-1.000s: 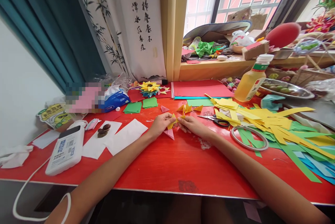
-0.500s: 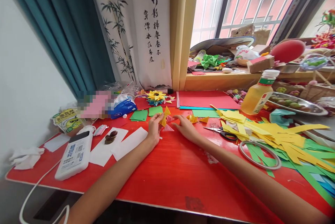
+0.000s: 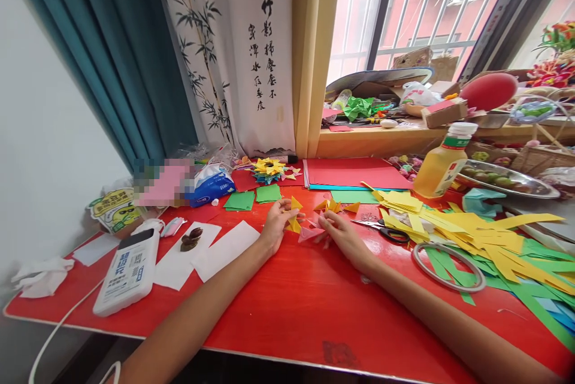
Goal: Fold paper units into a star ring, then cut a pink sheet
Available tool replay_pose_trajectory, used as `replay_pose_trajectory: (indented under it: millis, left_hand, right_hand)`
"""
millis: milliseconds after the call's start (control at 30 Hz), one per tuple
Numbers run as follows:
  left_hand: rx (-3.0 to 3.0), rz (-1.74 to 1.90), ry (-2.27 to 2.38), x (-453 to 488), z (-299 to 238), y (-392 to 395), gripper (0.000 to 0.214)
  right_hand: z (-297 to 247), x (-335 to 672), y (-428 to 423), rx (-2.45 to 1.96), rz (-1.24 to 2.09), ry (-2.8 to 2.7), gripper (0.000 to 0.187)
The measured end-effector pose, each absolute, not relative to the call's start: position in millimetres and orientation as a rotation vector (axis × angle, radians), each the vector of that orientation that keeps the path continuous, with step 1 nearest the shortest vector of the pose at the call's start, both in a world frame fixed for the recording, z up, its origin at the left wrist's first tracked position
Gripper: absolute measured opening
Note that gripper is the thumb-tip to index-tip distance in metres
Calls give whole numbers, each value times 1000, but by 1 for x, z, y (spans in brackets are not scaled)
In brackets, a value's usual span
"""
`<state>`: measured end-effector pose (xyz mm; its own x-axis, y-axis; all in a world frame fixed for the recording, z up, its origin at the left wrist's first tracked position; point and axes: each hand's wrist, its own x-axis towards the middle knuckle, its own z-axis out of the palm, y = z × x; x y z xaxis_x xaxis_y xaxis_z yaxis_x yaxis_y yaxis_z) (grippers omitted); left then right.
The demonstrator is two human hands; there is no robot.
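One camera, worn on the head, looks forward and down from above and behind the left hand (image 3: 275, 229) and right hand (image 3: 344, 237). Both forearms (image 3: 202, 312) run inward from the bottom of this wide view, bringing the hands together near its middle. It takes in the table (image 3: 278, 306) on either side of them, its near edge below, the hanging scroll (image 3: 240, 72) beyond, and the window (image 3: 359, 24) beyond and to their right.
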<state>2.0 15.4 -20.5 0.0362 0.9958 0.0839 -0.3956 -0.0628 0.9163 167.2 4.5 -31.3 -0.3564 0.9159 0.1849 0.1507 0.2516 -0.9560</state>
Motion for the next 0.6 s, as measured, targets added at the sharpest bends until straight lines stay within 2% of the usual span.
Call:
replay_pose_trajectory:
  millis: [67, 333, 600]
  left_hand:
    - [1064, 1270, 841, 6, -21, 12, 32]
    - [1285, 959, 774, 12, -20, 2, 28]
    - [1368, 1008, 783, 14, -15, -2, 25]
  right_hand:
    - [-30, 176, -7, -954, 1264, -1596, 29]
    - [-27, 180, -8, -996, 1227, -1441, 33]
    - [-18, 180, -15, -826, 1299, -1412, 23]
